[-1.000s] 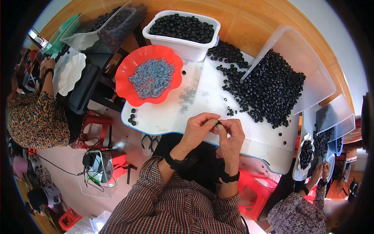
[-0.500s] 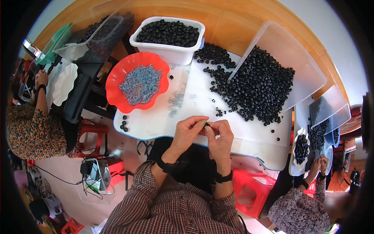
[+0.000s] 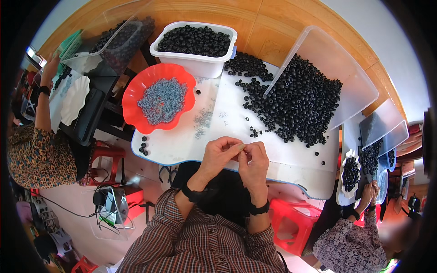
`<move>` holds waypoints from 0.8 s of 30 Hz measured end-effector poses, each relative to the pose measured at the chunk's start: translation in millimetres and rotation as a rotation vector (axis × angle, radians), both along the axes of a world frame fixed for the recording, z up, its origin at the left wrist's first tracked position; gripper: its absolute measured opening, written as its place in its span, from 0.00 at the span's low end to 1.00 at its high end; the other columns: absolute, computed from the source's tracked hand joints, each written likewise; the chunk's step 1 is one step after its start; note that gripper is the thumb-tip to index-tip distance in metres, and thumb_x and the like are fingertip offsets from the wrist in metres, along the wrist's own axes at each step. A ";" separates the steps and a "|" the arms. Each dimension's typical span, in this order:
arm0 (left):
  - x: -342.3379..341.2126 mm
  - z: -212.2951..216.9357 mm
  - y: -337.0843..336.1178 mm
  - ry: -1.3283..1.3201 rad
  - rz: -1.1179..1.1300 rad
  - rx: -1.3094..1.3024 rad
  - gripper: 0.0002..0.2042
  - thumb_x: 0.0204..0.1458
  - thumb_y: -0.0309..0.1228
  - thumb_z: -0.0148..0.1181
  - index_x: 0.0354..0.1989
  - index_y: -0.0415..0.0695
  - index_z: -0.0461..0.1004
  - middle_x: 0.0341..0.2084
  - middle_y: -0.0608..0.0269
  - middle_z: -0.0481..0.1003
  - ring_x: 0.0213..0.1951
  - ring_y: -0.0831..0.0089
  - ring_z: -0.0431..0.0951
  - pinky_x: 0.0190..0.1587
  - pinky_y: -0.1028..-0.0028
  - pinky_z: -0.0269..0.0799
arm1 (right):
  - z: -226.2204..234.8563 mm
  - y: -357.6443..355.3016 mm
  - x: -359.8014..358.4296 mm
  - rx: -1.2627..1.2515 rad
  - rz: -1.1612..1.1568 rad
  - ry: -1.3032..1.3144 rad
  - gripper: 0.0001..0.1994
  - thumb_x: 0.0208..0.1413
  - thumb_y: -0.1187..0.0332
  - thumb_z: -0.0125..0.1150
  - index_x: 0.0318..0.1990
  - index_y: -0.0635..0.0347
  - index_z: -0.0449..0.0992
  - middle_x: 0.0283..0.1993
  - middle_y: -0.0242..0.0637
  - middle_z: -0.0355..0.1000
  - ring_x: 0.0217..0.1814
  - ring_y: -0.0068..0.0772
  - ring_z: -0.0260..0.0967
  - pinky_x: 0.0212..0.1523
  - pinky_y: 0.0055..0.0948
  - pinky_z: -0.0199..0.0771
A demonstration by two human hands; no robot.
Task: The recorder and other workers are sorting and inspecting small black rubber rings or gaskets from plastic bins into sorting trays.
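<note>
Pinching fingers [image 3: 233, 149] nr rnd blk pcs [image 3: 304, 99]

The white desk [image 3: 175, 148] carries a red bowl [image 3: 131, 102] at 10 o'clock, a white tub [image 3: 191, 64] at 11 and heaped black pieces [image 3: 300, 100] at 2.

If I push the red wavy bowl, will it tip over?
The red bowl would probably slide, not tip, since it looks wide and low. It looks thin, so it might bend slightly. The loose grey pieces inside could spill if tilted.
</note>
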State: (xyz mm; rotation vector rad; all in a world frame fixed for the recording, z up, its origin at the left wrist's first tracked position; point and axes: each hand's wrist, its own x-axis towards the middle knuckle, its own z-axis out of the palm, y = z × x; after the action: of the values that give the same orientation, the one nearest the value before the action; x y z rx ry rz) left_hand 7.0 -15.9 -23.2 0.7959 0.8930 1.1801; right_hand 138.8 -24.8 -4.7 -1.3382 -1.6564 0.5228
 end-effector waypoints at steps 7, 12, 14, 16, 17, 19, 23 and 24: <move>-0.4 0.0 2.0 -0.010 0.009 -0.044 0.08 0.59 0.26 0.60 0.42 0.34 0.77 0.34 0.59 0.79 0.33 0.76 0.80 0.38 0.76 0.79 | 4.4 -2.5 -1.3 -0.035 -0.008 -0.009 0.04 0.52 0.80 0.61 0.35 0.64 0.74 0.34 0.42 0.69 0.29 0.40 0.71 0.28 0.33 0.72; -3.3 -5.8 3.1 -0.055 0.021 -0.052 0.10 0.61 0.27 0.57 0.45 0.33 0.77 0.33 0.59 0.79 0.33 0.75 0.80 0.38 0.75 0.80 | 6.3 -4.6 -3.1 -0.055 0.005 0.047 0.06 0.53 0.80 0.62 0.38 0.65 0.76 0.35 0.40 0.70 0.30 0.34 0.73 0.30 0.28 0.73; -7.3 -10.0 3.3 -0.129 0.010 -0.081 0.11 0.63 0.27 0.53 0.47 0.33 0.76 0.33 0.59 0.79 0.33 0.73 0.80 0.39 0.73 0.80 | 5.3 -6.0 -6.9 -0.112 -0.018 0.312 0.05 0.54 0.79 0.63 0.38 0.65 0.77 0.36 0.37 0.71 0.32 0.27 0.73 0.33 0.24 0.74; -8.8 -9.0 3.2 -0.195 0.007 -0.090 0.11 0.64 0.27 0.52 0.48 0.33 0.75 0.34 0.59 0.79 0.34 0.73 0.80 0.40 0.72 0.80 | 2.0 -6.9 -7.7 -0.148 -0.005 0.404 0.04 0.55 0.78 0.63 0.38 0.66 0.77 0.37 0.36 0.71 0.33 0.24 0.73 0.33 0.22 0.74; -9.8 -8.7 3.0 -0.262 0.003 -0.098 0.12 0.64 0.27 0.52 0.49 0.33 0.75 0.34 0.58 0.79 0.34 0.72 0.80 0.40 0.72 0.80 | -0.3 -7.2 -7.6 -0.182 0.006 0.494 0.04 0.55 0.77 0.64 0.38 0.66 0.77 0.37 0.34 0.71 0.34 0.21 0.72 0.34 0.21 0.74; -13.8 -9.5 3.3 -0.319 -0.014 -0.087 0.12 0.64 0.28 0.51 0.49 0.33 0.75 0.34 0.57 0.79 0.33 0.73 0.80 0.40 0.72 0.80 | -7.4 -6.0 -7.0 -0.158 0.005 0.518 0.04 0.56 0.77 0.64 0.38 0.66 0.77 0.37 0.33 0.71 0.34 0.21 0.72 0.34 0.20 0.73; -20.6 -13.2 2.8 -0.430 -0.047 -0.082 0.13 0.64 0.29 0.51 0.49 0.33 0.75 0.35 0.55 0.79 0.30 0.74 0.78 0.37 0.74 0.78 | -11.6 -5.7 -1.0 -0.160 -0.040 0.513 0.04 0.56 0.77 0.64 0.38 0.65 0.78 0.36 0.31 0.71 0.35 0.18 0.70 0.36 0.18 0.71; -20.6 -13.1 2.8 -0.431 -0.047 -0.083 0.13 0.64 0.29 0.51 0.49 0.33 0.75 0.35 0.55 0.79 0.30 0.74 0.78 0.37 0.74 0.78 | -13.0 -5.6 0.6 -0.161 -0.041 0.512 0.04 0.56 0.77 0.64 0.38 0.65 0.78 0.36 0.31 0.71 0.35 0.18 0.70 0.36 0.18 0.71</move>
State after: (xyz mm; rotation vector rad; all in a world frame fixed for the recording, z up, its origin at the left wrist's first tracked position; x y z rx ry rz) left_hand -13.5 -13.2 -36.3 0.4660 0.5586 1.2045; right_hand 139.4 -30.4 -17.7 -1.2187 -1.1831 0.9054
